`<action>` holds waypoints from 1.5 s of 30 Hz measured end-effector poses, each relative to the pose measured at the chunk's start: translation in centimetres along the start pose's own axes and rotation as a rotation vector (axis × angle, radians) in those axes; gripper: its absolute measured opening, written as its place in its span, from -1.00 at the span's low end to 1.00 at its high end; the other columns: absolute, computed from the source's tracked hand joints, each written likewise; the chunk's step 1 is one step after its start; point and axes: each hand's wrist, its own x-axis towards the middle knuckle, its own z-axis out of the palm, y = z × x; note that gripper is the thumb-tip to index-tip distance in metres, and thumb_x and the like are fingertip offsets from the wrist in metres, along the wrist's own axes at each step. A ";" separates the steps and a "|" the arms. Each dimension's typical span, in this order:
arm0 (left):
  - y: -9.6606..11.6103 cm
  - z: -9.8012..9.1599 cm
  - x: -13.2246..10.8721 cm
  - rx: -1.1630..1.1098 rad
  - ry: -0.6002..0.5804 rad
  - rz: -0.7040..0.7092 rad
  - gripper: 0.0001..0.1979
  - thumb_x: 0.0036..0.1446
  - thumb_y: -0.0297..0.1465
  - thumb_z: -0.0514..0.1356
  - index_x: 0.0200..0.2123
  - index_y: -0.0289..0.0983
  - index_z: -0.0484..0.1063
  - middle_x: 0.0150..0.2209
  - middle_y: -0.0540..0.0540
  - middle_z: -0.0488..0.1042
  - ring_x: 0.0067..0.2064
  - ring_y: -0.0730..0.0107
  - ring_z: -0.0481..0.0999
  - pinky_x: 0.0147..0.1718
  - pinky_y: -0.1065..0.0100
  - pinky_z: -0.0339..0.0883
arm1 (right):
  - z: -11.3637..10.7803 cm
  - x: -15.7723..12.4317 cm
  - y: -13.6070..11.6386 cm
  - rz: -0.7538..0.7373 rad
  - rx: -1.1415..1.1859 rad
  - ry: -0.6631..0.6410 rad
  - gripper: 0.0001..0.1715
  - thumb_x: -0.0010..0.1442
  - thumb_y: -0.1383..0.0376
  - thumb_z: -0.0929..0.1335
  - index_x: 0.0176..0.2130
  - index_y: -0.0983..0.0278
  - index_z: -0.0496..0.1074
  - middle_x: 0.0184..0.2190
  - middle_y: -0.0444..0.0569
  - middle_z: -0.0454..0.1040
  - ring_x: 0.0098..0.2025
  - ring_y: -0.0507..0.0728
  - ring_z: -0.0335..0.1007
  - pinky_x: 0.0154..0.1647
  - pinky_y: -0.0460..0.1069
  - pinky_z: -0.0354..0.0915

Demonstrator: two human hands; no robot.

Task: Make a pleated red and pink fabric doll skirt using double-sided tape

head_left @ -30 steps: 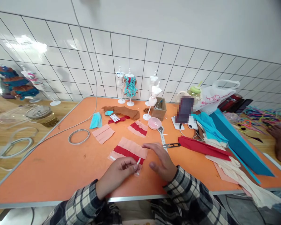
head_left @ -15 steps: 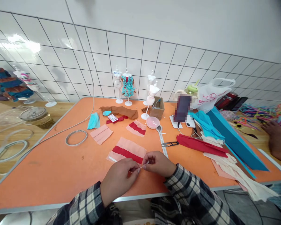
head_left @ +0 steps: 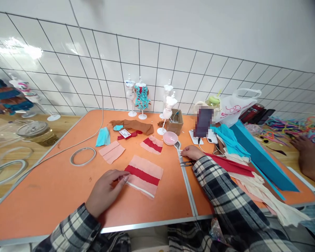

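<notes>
1. The left hand (head_left: pixel 105 189) lies palm down on the orange table (head_left: pixel 55 196). Its fingers are loosely extended and grip nothing, and the fingertips rest on the left edge of the pleated panel.
2. The pleated panel (head_left: pixel 145 174) is pink fabric crossed by a red band, with a white strip along its near edge. It lies flat on the table between the left hand and the metal seam (head_left: pixel 188 190).
3. The right hand (head_left: pixel 192 152) rests on the table at the far end of the seam, just behind the thread snips (head_left: pixel 188 163) and near the pink bowl (head_left: pixel 170 138). Its fingers are curled, and it cannot be told whether they pinch anything.
4. Beyond the panel lies a smaller striped piece (head_left: pixel 152 144). To its left are a plain pink piece (head_left: pixel 111 152) and, further left, a tape ring (head_left: pixel 83 156).
5. Towards the wall are a teal scrap (head_left: pixel 103 136), a brown cloth (head_left: pixel 133 125), a cardboard box (head_left: pixel 176 122) and small dress forms (head_left: pixel 142 98), one of them dressed in teal and red.
6. On the right side of the table, red fabric (head_left: pixel 233 165) lies beside a blue sheet (head_left: pixel 262 157).
7. Another person's hand (head_left: pixel 308 159) rests at the right edge of the view, well apart from the panel.
</notes>
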 end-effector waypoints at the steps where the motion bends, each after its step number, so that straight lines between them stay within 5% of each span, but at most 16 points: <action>1: -0.3 -0.3 0.0 0.005 0.001 -0.013 -0.59 0.24 -0.06 0.06 -0.18 -0.19 0.58 -0.23 -0.13 0.61 -0.19 0.21 0.55 -0.16 0.25 0.41 | 0.1 0.2 0.0 0.006 -0.029 0.002 -0.84 -0.01 0.26 0.41 -0.53 0.30 0.45 -0.73 -0.24 0.23 -0.64 -0.05 0.12 -0.59 -0.10 0.01; 7: -0.2 -1.2 0.1 0.045 -0.010 -0.081 -0.57 0.23 -0.03 0.06 -0.19 -0.18 0.58 -0.21 -0.12 0.61 -0.16 0.18 0.54 -0.15 0.23 0.39 | 0.2 0.7 -0.6 0.027 -0.213 0.050 -0.85 -0.06 0.25 0.44 -0.43 0.28 0.48 -0.53 -0.09 0.47 -0.42 0.09 0.39 -0.46 -0.06 0.13; 11: -0.4 -1.1 0.0 0.039 0.010 -0.107 -0.58 0.23 -0.03 0.06 -0.21 -0.18 0.58 -0.22 -0.11 0.61 -0.16 0.17 0.54 -0.15 0.24 0.37 | -1.0 -0.9 -1.2 0.054 -0.300 0.156 -0.48 -0.06 0.10 0.47 -0.11 0.26 0.42 -0.23 0.06 0.53 -0.20 0.23 0.46 -0.33 -0.02 0.19; 14: -0.9 -1.2 -0.2 0.004 0.037 -0.145 -0.59 0.24 -0.03 0.06 -0.21 -0.17 0.57 -0.22 -0.09 0.61 -0.15 0.20 0.54 -0.15 0.27 0.37 | -1.4 -3.8 -2.2 0.017 -0.256 0.338 -0.41 0.09 -0.08 0.37 -0.02 0.22 0.35 -0.24 0.06 0.52 -0.23 0.23 0.46 -0.34 0.00 0.18; 16: -1.1 -1.1 -0.3 -0.026 0.058 -0.173 -0.59 0.24 -0.03 0.06 -0.22 -0.18 0.56 -0.21 -0.08 0.60 -0.16 0.21 0.54 -0.15 0.29 0.37 | -0.2 -6.0 -3.7 -0.148 -0.159 0.441 -0.57 0.23 -0.02 0.28 -0.03 0.18 0.36 -0.35 -0.04 0.50 -0.32 0.17 0.44 -0.37 -0.01 0.17; 18: -1.1 -1.1 -0.3 -0.049 0.074 -0.180 -0.59 0.24 -0.03 0.06 -0.24 -0.19 0.56 -0.22 -0.08 0.60 -0.17 0.21 0.54 -0.15 0.29 0.37 | 2.4 -7.8 -5.8 -0.432 -0.121 0.304 -0.70 0.27 0.07 0.27 -0.11 0.17 0.42 -0.39 -0.08 0.50 -0.34 0.13 0.43 -0.35 -0.02 0.21; 21: -0.8 -0.9 -0.2 -0.064 0.070 -0.149 -0.59 0.24 -0.03 0.06 -0.28 -0.19 0.56 -0.25 -0.09 0.60 -0.18 0.21 0.54 -0.16 0.29 0.36 | 7.5 -8.8 -9.8 -0.874 -0.192 0.091 -0.63 0.25 0.18 0.32 0.03 0.20 0.42 -0.08 -0.01 0.54 -0.04 0.16 0.42 -0.02 0.03 0.26; 24: -0.7 -1.0 -0.2 -0.060 0.067 -0.114 -0.60 0.22 -0.04 0.08 -0.29 -0.19 0.57 -0.26 -0.10 0.60 -0.20 0.21 0.54 -0.17 0.29 0.37 | 11.4 -8.4 -13.5 -1.051 -0.324 0.070 -0.48 0.30 0.21 0.29 0.22 0.18 0.25 0.15 0.02 0.42 0.14 0.19 0.29 0.07 0.10 0.23; 28: -1.1 -1.7 -0.7 -0.059 0.113 -0.160 -0.58 0.21 -0.02 0.08 -0.32 -0.19 0.57 -0.28 -0.10 0.60 -0.21 0.19 0.55 -0.17 0.27 0.39 | 12.8 -7.6 -15.7 -0.995 -0.548 0.049 -0.76 0.26 0.28 0.31 -0.08 0.26 0.47 -0.12 0.06 0.52 -0.01 0.24 0.36 -0.03 0.18 0.24; 32: -1.7 -2.1 -1.0 -0.125 0.116 -0.249 -0.55 0.17 0.03 0.09 -0.29 -0.20 0.56 -0.21 -0.12 0.60 -0.14 0.14 0.56 -0.14 0.23 0.42 | 11.9 -6.4 -14.7 -0.875 -0.495 0.001 -0.79 0.13 0.19 0.42 -0.24 0.25 0.52 -0.21 0.05 0.52 -0.06 0.26 0.36 -0.06 0.18 0.24; 36: -1.3 -1.7 0.6 -0.336 0.028 -0.317 -0.40 0.14 0.08 0.10 0.06 -0.23 0.43 -0.01 -0.22 0.55 0.03 0.07 0.52 -0.01 0.11 0.43 | 10.3 -5.1 -12.4 -0.845 0.000 0.011 -0.85 0.10 0.21 0.43 -0.32 0.24 0.47 -0.22 -0.03 0.51 -0.11 0.15 0.39 -0.08 0.05 0.27; 39: 0.1 -0.9 3.3 -0.561 -0.177 -0.238 -0.23 0.13 0.12 0.10 0.25 -0.24 0.24 0.12 -0.31 0.45 0.17 0.02 0.43 0.09 0.04 0.37 | 9.2 -4.5 -10.9 -0.730 0.532 0.165 -0.82 0.18 0.17 0.33 -0.31 0.25 0.36 -0.31 -0.08 0.47 -0.23 0.08 0.41 -0.18 -0.02 0.32; 41: 1.4 0.0 5.4 -0.661 -0.298 -0.143 -0.17 0.03 0.15 0.19 0.24 -0.23 0.25 0.19 -0.33 0.39 0.22 -0.01 0.37 0.14 0.02 0.32 | 8.8 -4.1 -10.1 -0.624 0.740 0.291 -0.76 0.20 0.10 0.28 -0.29 0.23 0.30 -0.34 -0.09 0.44 -0.27 0.09 0.41 -0.22 -0.03 0.33; 45: 2.8 2.3 8.3 -0.755 -0.260 -0.108 -0.24 -0.09 0.11 0.30 0.07 -0.26 0.37 0.09 -0.24 0.47 0.11 0.04 0.45 0.06 0.10 0.37 | 8.8 -3.4 -8.7 -0.439 0.745 0.381 -0.71 0.22 0.03 0.22 -0.25 0.19 0.23 -0.37 -0.09 0.44 -0.32 0.11 0.41 -0.29 -0.02 0.35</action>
